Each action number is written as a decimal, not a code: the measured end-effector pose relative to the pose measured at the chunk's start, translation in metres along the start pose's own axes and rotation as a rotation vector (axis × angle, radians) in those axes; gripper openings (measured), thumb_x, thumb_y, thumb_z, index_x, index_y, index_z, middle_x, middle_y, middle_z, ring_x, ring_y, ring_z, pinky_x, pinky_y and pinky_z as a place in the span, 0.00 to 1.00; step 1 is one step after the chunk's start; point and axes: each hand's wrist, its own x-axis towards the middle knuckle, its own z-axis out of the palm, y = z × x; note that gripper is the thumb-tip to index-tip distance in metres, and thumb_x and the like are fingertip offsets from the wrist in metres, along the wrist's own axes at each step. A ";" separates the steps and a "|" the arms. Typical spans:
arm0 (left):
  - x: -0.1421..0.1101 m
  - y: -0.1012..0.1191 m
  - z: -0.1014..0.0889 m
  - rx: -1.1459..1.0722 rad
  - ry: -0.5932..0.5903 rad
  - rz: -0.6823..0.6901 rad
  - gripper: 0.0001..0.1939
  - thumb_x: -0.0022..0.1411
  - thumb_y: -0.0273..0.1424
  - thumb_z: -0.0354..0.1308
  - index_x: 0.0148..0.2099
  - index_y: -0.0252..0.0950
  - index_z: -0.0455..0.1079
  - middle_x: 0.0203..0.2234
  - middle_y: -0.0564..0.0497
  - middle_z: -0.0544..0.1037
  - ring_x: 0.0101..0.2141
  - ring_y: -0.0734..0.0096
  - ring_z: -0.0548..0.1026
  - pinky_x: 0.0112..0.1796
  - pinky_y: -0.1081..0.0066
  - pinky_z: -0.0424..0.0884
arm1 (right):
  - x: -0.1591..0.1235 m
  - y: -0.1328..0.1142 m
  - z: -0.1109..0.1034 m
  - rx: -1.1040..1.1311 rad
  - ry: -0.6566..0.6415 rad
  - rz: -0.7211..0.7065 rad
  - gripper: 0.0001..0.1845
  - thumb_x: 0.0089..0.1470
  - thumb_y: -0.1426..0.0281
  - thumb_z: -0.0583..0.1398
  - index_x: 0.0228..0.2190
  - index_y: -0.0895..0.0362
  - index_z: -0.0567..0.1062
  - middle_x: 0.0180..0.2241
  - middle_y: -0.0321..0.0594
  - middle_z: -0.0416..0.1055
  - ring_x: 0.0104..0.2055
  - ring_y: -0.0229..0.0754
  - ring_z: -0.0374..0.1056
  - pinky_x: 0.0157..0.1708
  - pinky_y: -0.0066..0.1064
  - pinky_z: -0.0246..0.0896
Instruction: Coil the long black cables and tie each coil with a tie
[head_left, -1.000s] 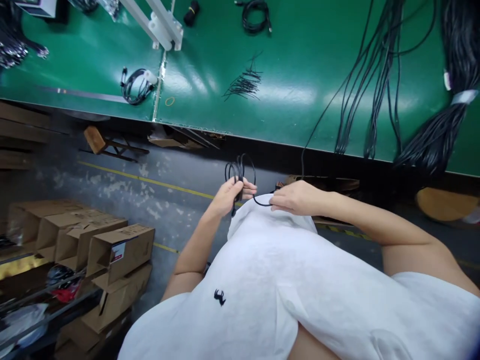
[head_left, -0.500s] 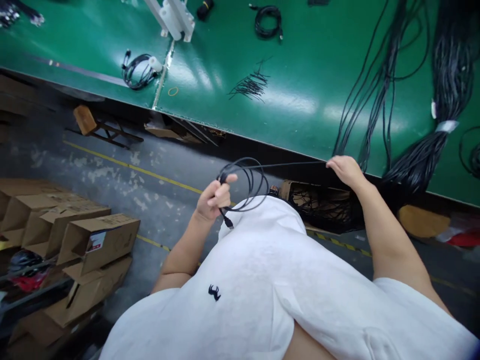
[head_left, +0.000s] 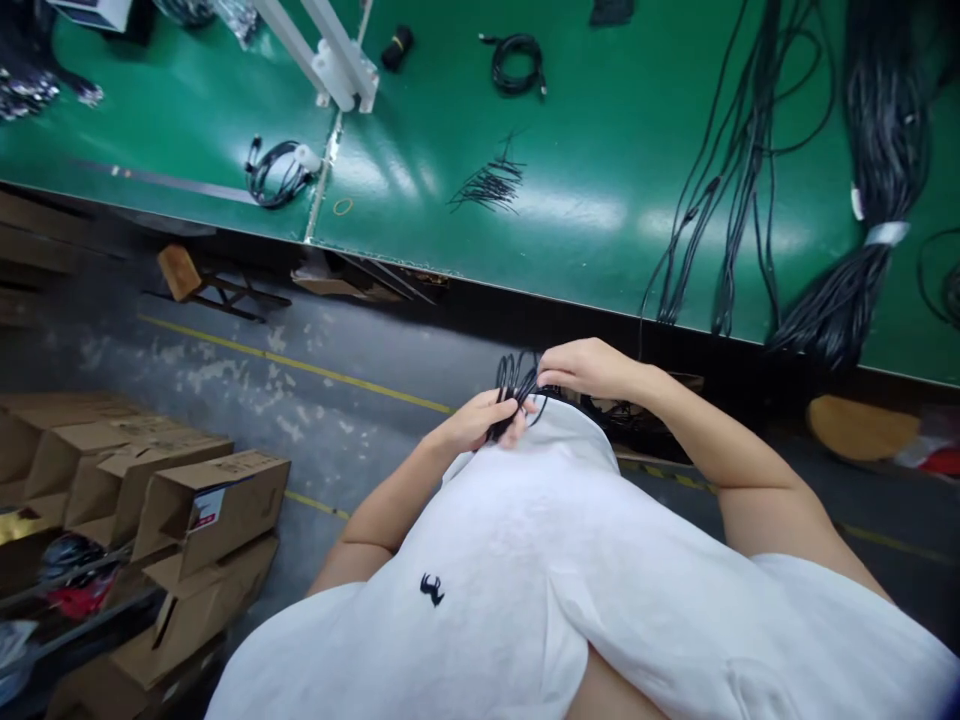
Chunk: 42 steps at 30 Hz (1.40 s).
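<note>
A black cable (head_left: 514,376) is gathered in loops in front of my waist, below the table's front edge. My left hand (head_left: 480,420) is closed around the lower part of the loops. At the loops' right side, my right hand (head_left: 581,367) pinches the cable, its fingertips close to the left hand's. The cable's ends and connectors are hidden by the hands. On the green table (head_left: 592,260), long loose black cables (head_left: 739,190) hang toward the front edge, to the right of my hands.
A thick tied cable bundle (head_left: 889,150) lies at the table's right. Coiled cables (head_left: 517,65), short black ties (head_left: 491,187) and a rubber band (head_left: 343,207) lie on top. Cardboard boxes (head_left: 217,500) stand at left, a wooden stool (head_left: 180,272) under the table.
My right hand has come left from the table edge to beside my left hand. My left hand moved slightly right. The cable, stretched between them before, is now bunched into tighter loops.
</note>
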 end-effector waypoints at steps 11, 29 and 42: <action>-0.032 0.042 -0.037 -0.229 0.443 0.342 0.19 0.63 0.33 0.59 0.56 0.37 0.68 0.26 0.53 0.79 0.14 0.87 0.65 0.16 0.82 0.58 | -0.087 0.044 0.056 -0.290 -0.241 0.123 0.22 0.67 0.63 0.45 0.32 0.56 0.75 0.31 0.41 0.76 0.30 0.40 0.69 0.33 0.30 0.55; -0.041 0.032 -0.026 -0.253 0.066 0.304 0.16 0.59 0.37 0.62 0.45 0.31 0.75 0.07 0.66 0.54 0.06 0.89 0.38 0.09 0.79 0.40 | -0.065 0.102 0.015 0.096 0.411 0.359 0.21 0.60 0.55 0.52 0.27 0.56 0.74 0.32 0.42 0.74 0.34 0.41 0.68 0.40 0.33 0.60; -0.001 0.020 -0.036 -0.101 0.381 0.243 0.24 0.60 0.37 0.63 0.55 0.31 0.68 0.21 0.53 0.76 0.21 0.77 0.73 0.24 0.79 0.67 | -0.055 0.004 0.067 -0.627 -0.223 0.191 0.13 0.63 0.73 0.50 0.45 0.59 0.72 0.39 0.47 0.70 0.34 0.42 0.66 0.29 0.32 0.47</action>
